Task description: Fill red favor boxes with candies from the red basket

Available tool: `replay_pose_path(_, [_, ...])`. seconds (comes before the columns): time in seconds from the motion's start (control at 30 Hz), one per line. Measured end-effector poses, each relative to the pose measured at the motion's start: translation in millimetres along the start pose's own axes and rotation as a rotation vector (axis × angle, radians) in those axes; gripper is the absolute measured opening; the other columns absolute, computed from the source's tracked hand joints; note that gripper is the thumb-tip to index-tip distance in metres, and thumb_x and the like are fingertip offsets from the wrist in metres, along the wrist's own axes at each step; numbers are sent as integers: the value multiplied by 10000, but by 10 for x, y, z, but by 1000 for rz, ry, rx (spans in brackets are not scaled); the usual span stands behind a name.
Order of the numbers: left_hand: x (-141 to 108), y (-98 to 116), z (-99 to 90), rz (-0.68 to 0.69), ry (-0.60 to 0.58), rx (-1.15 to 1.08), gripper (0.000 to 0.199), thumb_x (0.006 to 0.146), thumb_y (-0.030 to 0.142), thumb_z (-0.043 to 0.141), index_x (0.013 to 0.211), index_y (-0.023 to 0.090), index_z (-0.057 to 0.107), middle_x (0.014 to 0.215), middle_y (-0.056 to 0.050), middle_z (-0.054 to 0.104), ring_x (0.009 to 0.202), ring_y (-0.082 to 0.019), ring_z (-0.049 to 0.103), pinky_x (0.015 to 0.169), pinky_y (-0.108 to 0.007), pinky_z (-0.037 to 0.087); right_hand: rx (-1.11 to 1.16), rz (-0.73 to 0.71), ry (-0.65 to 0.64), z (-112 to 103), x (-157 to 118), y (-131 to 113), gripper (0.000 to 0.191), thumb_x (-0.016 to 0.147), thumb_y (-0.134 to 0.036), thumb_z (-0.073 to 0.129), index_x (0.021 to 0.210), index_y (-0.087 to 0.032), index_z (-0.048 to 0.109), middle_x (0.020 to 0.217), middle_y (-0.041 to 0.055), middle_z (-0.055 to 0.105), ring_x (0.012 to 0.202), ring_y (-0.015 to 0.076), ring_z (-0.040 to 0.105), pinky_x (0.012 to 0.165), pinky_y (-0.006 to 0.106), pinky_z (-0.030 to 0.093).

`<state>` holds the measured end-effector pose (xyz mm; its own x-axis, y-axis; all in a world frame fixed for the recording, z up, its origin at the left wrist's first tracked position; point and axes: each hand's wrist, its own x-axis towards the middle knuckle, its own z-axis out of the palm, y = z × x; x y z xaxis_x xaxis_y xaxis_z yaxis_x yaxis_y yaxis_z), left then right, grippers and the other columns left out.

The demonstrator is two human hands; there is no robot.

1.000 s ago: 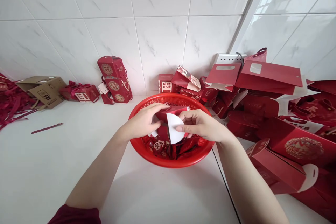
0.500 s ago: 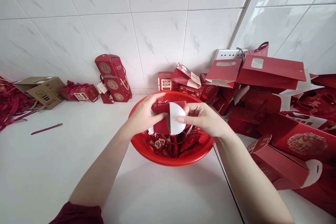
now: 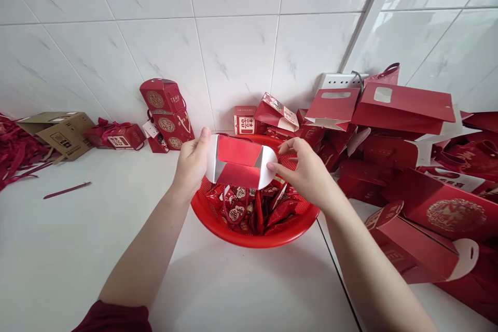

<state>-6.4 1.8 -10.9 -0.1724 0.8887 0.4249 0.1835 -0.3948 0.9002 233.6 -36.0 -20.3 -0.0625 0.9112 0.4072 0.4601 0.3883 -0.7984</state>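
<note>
A small red paper gift box [image 3: 239, 176] is held above the basket, its top open and white rounded flaps standing out at both ends. My left hand [image 3: 192, 166] is closed around its left end, thumb up along the white flap. On the other side my right hand [image 3: 307, 168] pinches the edge of the right flap between thumb and fingers. Below them stands a red plastic basket [image 3: 257, 241] holding several red wrapped packets [image 3: 237, 212] with white heart-shaped prints. The inside of the box's bottom is hidden from me.
Red gift boxes [image 3: 404, 106] lie in a large heap on the right. Two red boxes [image 3: 167, 114] are stacked by the tiled wall, near a brown box [image 3: 64, 135] and a ribbon pile [image 3: 21, 150]. A power strip [image 3: 342, 80] leans behind the heap.
My left hand has moved left from the box's opening to its left end. The box has been turned and spread, so its open top and both white flaps now show.
</note>
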Motion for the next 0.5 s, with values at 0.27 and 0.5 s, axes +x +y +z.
replay_pose_path(0.27, [-77, -45, 48, 6, 5, 44, 642, 902, 703, 489, 526, 207, 333, 482, 29, 317, 436, -91, 310, 418, -269, 212, -545, 57, -199, 158, -83, -143, 386, 943, -394, 450, 601, -216, 463, 587, 18, 568, 563, 156, 476, 541, 279, 245])
replay_pose_path(0.5, [-223, 126, 108, 408, 108, 784, 490, 730, 509, 809, 1034, 215, 560, 1047, -50, 635, 914, -209, 616, 719, -295, 465, -409, 98, -176, 130, -67, -127, 375, 902, -280, 418, 545, -205, 333, 500, -12, 481, 485, 124, 331, 522, 280, 225])
